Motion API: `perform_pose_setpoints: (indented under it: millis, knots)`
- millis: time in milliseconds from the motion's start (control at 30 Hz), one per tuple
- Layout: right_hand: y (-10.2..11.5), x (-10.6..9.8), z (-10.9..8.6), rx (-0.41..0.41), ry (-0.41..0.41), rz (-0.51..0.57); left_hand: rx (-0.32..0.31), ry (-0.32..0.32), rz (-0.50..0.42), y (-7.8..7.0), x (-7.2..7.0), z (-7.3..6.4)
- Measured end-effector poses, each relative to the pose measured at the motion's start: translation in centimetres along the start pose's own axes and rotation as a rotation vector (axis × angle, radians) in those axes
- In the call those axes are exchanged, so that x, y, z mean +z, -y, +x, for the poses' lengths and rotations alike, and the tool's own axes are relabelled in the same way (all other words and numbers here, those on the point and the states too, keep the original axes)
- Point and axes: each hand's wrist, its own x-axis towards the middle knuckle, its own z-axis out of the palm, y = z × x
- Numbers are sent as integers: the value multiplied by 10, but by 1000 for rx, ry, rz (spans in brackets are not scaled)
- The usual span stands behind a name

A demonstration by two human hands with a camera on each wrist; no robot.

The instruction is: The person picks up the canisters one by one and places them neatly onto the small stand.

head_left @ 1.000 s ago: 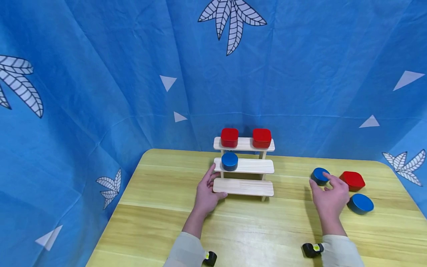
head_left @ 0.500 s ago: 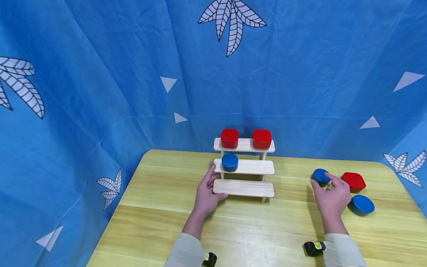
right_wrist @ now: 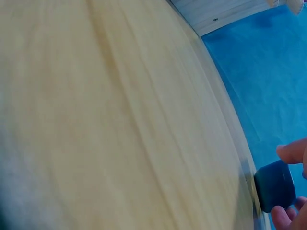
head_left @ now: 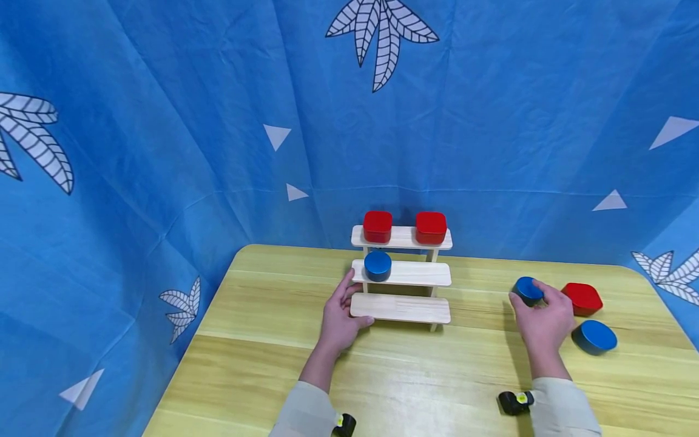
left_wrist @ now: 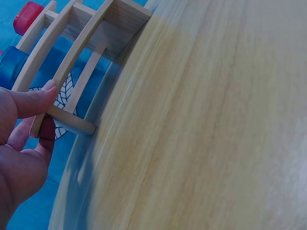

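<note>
In the head view, a black device at the left wrist and another black device at the right wrist each carry a yellow label, on the right one; any lettering is too small to read.

The left hand grips the left end of a three-tier wooden rack, its thumb on the front edge of the bottom shelf and its fingers spread up along the side. The right hand reaches to a blue round block on the wooden table, well apart from the rack on its right; thumb and index finger sit at opposite sides of the block, parted by its width.

A red block and a second blue block lie just beyond that hand. Two red blocks stand on the top shelf; a third blue block stands at the left of the middle shelf.

In the left wrist view, the thumb presses on top of the bottom shelf's end, with a finger curled beneath, pinching the wood.

In the right wrist view, the blue round block sits at the frame's lower right, fingertips curled round it from above and below. Part of the pale rack shows at the top.
</note>
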Motion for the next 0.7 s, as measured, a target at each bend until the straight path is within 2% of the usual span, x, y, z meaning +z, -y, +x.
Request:
perform_pose_setpoints:
  millis: [700]
  knots:
    - [0,4,11,68,68,-40,-8,-1,10,0,0,0]
